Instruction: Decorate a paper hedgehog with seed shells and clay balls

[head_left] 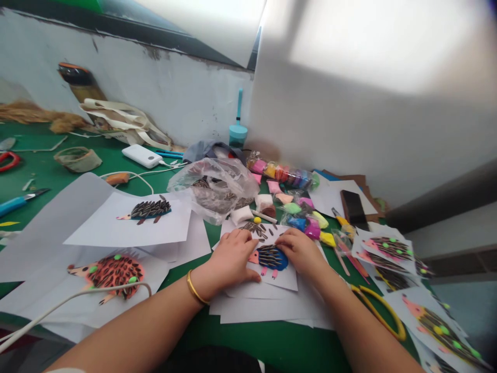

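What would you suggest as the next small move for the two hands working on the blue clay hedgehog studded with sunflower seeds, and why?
Probably the right hand should pick another seed from the loose pile of striped sunflower seeds just above the sheet. The blue clay hedgehog shows bare blue at its lower edge, and the left hand already steadies the white paper sheet.

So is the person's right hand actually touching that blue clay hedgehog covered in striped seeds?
Touching. The head view shows the right hand with its fingertips pressed on the upper right edge of the blue clay hedgehog, with no gap visible.

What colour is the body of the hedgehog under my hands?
Blue, with a pink head, on the hedgehog between the left hand and right hand; head view.
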Tool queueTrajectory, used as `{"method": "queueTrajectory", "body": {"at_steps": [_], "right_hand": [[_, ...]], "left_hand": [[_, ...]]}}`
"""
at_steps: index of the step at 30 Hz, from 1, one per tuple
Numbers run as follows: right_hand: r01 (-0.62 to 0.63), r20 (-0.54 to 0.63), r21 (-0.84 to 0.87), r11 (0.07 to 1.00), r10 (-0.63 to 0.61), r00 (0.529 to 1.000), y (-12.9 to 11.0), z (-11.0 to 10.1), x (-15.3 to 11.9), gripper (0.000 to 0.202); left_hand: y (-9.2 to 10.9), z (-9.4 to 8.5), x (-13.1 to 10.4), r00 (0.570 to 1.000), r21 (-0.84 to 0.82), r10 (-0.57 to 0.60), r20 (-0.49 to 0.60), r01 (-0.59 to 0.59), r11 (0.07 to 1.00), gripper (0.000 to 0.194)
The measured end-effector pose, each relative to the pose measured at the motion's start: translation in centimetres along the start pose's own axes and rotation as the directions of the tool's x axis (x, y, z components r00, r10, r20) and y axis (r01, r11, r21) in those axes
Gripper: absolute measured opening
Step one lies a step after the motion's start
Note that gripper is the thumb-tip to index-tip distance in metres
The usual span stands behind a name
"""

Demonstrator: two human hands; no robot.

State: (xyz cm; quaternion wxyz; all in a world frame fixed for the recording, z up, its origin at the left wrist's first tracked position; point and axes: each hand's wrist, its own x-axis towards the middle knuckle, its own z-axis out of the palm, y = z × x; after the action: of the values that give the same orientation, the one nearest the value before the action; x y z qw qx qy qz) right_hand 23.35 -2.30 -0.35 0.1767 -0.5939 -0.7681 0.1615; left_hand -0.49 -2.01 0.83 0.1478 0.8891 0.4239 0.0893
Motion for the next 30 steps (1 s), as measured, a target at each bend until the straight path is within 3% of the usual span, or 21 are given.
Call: {"method": "queueTrajectory", "body": {"at_steps": [8,14,18,23,30], "right_hand": [[-0.160,-0.020,-0.172,0.972,0.159,0.987,0.9,-2.1,0.1,0.021],[-0.070,0.087,-0.087,0.994,0.078,0.993,0.1,-1.2,1.0,0.018],[-0.043,0.130,-0.118,0.992,0.058,0.990,0.3,-0.9,1.5,0.016],[-0.068,0.077,-0.209,0.976,0.085,0.993,0.3,-1.4,1.7,0.016],[-0.028,-0.010,-0.382,0.924,0.026,1.000,-0.5,-0.6,3.6,0.022]], "left_hand": [[0.0,-0.1,0.0,1.000,-0.007,-0.003,0.014,0.003,1.000,0.081],[0.0,-0.1,0.1,1.000,-0.002,-0.005,0.013,0.005,1.000,0.080],[0.0,-0.1,0.1,1.000,-0.002,-0.005,0.008,0.005,1.000,0.082],[0.0,0.0,0.0,1.000,-0.003,-0.002,0.006,0.002,1.000,0.082],[0.0,0.1,0.0,1.000,-0.001,0.005,0.002,-0.005,1.000,0.085]]}}
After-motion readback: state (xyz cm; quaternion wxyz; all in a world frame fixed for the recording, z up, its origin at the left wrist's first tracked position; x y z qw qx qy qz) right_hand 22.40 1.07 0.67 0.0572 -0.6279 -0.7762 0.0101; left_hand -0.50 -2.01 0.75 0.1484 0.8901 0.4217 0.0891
